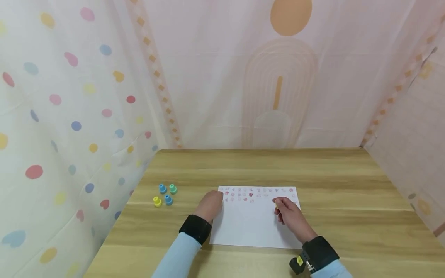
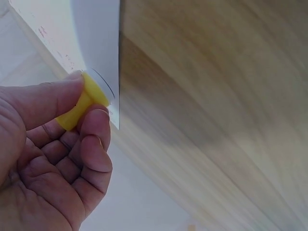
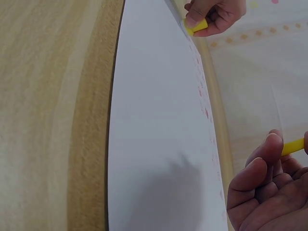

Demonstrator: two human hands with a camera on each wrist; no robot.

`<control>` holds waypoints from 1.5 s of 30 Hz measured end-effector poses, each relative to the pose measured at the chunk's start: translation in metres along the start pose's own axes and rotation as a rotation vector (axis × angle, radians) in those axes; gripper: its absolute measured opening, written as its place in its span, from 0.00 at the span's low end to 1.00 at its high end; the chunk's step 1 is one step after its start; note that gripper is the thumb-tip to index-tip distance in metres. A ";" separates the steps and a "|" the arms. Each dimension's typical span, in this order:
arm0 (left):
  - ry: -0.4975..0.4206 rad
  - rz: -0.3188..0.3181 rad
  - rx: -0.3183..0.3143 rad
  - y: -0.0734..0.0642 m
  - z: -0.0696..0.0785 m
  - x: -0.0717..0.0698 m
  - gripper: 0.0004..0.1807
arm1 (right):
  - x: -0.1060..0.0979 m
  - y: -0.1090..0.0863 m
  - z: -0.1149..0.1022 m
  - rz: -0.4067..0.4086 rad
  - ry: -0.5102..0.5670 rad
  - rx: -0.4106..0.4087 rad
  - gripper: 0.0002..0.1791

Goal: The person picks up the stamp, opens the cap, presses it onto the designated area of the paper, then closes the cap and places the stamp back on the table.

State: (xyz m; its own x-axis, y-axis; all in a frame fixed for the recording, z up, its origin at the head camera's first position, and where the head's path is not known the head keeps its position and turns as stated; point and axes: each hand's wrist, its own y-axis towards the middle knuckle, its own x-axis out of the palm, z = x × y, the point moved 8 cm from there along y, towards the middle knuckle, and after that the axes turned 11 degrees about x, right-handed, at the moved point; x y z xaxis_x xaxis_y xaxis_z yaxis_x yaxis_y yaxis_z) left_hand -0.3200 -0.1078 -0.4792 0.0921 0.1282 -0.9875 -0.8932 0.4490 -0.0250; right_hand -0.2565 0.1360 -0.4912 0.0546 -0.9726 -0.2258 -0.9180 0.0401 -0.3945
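My left hand (image 1: 210, 206) is at the left edge of a white sheet of paper (image 1: 250, 227). Its thumb and fingers pinch a yellow toy stamp (image 2: 90, 97), whose white round end faces the paper. Over the paper's right side, my right hand (image 1: 291, 217) holds a small yellow piece (image 3: 293, 146) between thumb and fingertips; the fingers and the frame edge hide much of it. Rows of small red and purple prints (image 1: 250, 194) run along the upper part of the sheet.
Left of the paper, several small stamps stand on the wooden table (image 1: 330, 170): two blue ones (image 1: 168, 199), a green one (image 1: 173, 189) and a yellow one (image 1: 157, 201). Patterned curtains (image 1: 208, 96) hang behind the table and at both sides.
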 end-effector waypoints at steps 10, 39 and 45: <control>0.096 -0.014 0.026 0.004 0.002 -0.003 0.07 | -0.002 0.002 -0.005 -0.008 -0.013 -0.001 0.20; -0.352 0.256 0.014 -0.003 0.013 -0.049 0.12 | -0.003 0.003 -0.011 -0.034 -0.013 -0.007 0.21; -0.422 0.276 0.066 -0.002 0.034 -0.050 0.13 | 0.002 0.004 -0.012 -0.059 0.038 -0.033 0.18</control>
State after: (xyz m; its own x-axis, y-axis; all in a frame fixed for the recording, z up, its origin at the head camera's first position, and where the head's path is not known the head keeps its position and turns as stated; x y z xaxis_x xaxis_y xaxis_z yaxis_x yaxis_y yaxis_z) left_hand -0.3079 -0.0850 -0.4248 0.0387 0.5903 -0.8062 -0.8808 0.4012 0.2515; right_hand -0.2648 0.1318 -0.4824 0.0944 -0.9812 -0.1685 -0.9262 -0.0245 -0.3762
